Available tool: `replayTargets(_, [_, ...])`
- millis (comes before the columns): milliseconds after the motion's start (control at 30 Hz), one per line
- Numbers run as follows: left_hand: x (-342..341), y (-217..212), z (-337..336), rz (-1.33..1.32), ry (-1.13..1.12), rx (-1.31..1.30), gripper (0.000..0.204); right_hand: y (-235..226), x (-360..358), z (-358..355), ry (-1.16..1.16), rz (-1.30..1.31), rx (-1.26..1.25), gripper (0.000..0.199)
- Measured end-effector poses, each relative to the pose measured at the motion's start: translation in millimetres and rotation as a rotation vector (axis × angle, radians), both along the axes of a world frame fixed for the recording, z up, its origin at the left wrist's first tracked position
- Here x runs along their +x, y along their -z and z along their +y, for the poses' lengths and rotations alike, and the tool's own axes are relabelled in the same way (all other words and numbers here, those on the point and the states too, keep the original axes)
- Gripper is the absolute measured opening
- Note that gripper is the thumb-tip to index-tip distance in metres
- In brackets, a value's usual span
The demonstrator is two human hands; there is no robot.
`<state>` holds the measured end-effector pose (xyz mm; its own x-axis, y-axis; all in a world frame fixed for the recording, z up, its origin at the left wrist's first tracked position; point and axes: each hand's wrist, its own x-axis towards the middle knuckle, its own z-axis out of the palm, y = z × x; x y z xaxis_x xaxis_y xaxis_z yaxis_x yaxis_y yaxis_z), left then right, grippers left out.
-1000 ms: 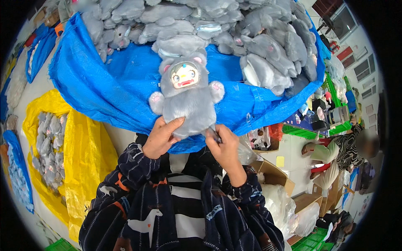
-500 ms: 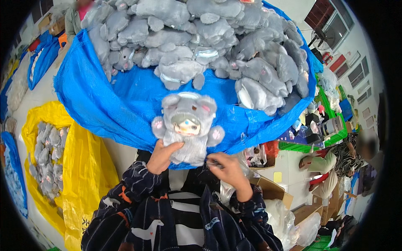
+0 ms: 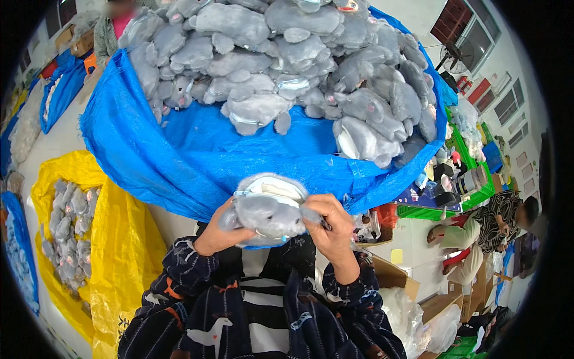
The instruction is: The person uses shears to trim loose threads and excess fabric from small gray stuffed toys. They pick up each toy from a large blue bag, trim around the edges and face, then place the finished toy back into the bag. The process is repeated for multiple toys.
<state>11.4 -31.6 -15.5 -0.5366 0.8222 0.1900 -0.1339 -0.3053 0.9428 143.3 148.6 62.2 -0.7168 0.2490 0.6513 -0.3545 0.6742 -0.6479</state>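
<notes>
A grey plush toy [image 3: 272,216] is held up between my two hands, in front of my body and over the near rim of the blue sack. It is tipped so that its top faces me, with a pale strip or opening along it. My left hand [image 3: 222,230] is closed round its left side. At the right side, my right hand [image 3: 330,226] pinches the toy's edge. A small dark item [image 3: 326,226] shows by the right fingers, mostly hidden, and I cannot make out its kind. Behind the toy, a blue sack [image 3: 197,158] holds a heap of similar grey plush toys [image 3: 257,107].
At the left, a yellow sack [image 3: 128,239] holds more grey toys. Green crates [image 3: 478,194] with mixed goods stand at the right, near another person [image 3: 502,221]. Cardboard boxes [image 3: 394,275] and plastic bags lie at the lower right. Someone else [image 3: 116,27] is at the far left.
The toy has turned from face-on and upright to tipped, its face no longer visible. My right hand has moved up from below the toy to grip its right side.
</notes>
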Motion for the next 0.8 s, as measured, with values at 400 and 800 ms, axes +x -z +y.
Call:
replayTargets(400, [-2.8,-15.9,-3.1,0.544,-0.206,-0.017,0.042,-30.1,3.4,9.2,0.062,-0.138,-0.01,0.016])
replayTargets(800, [3.3,-16.4,0.1,0.753,-0.217,-0.074,0.04,-40.5,-18.8,-24.9,-0.065,-0.265,0.66,0.034])
